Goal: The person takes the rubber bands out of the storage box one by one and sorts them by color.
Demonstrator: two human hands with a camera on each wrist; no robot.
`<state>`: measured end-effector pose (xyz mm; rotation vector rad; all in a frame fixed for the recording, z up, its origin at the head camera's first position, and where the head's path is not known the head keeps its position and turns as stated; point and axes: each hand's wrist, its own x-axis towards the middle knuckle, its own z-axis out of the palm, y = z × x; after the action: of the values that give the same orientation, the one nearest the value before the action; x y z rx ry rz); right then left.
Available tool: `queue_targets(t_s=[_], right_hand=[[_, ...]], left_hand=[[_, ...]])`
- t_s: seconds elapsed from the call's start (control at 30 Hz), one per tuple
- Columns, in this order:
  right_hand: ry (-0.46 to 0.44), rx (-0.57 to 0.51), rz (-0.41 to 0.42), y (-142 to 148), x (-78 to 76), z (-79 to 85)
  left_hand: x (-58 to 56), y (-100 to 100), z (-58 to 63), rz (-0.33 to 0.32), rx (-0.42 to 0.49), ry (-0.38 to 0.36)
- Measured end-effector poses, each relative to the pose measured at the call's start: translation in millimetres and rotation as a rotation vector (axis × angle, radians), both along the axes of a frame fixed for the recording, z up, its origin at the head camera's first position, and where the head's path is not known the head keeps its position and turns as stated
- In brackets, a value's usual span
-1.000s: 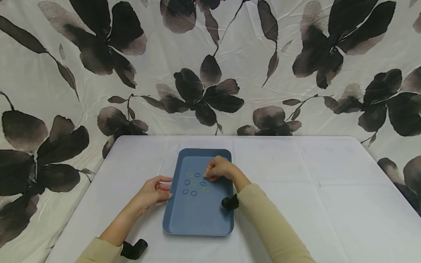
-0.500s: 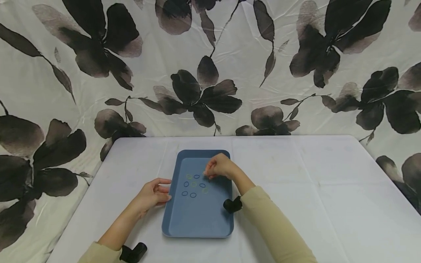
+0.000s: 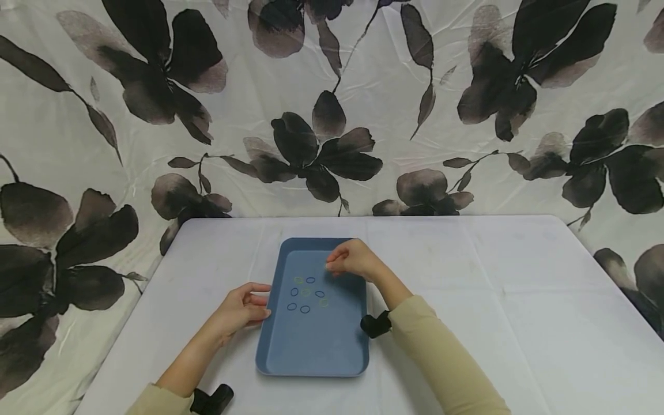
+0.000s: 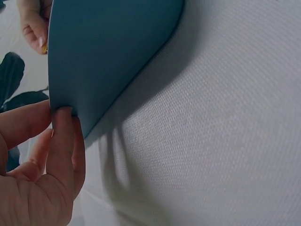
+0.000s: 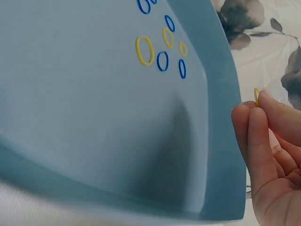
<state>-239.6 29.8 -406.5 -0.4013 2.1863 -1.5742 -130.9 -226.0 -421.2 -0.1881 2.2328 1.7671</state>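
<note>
My right hand (image 3: 353, 258) pinches a small yellow rubber band (image 5: 256, 95) between thumb and fingertips, raised above the far right part of a blue tray (image 3: 311, 351). On the tray's floor lie several loose bands, among them a yellow band (image 5: 138, 50) and a blue band (image 5: 158, 61), spread apart in the upper middle. Along the tray's left rim, my left hand (image 3: 242, 305) rests with relaxed fingers touching the edge. The left wrist view shows these fingers (image 4: 61, 141) against the tray's outer wall.
A white cloth-covered table (image 3: 467, 323) lies under the tray and reaches far to the right. Behind it hangs a white curtain (image 3: 394, 104) with dark flowers. Black wrist cameras, such as the right one (image 3: 376, 325), stick out from both sleeves.
My right hand has risen off the tray floor with the yellow rubber band and drawn slightly back to the right. The left hand and the other bands stay put.
</note>
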Motion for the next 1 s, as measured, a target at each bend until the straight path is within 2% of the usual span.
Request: queue_targets(t_s=[0.2, 0.43, 0.8, 1.0], right_hand=[[0.004, -0.025, -0.01, 6.8, -1.5, 0.8], [-0.015, -0.023, -0.057, 15.9, 0.0, 11.1], [-0.06, -0.062, -0.056, 32.7, -5.5, 13.9], [-0.067, -0.06, -0.059, 41.6, -5.4, 14.3]], left_hand=[[0.2, 0.9, -0.7, 0.0, -0.006, 0.009], [0.7, 0.1, 0.9, -0.005, 0.002, 0.008], [1.2, 1.0, 3.7, -0.001, 0.005, 0.012], [0.9, -0.3, 1.0, -0.001, 0.006, 0.006]])
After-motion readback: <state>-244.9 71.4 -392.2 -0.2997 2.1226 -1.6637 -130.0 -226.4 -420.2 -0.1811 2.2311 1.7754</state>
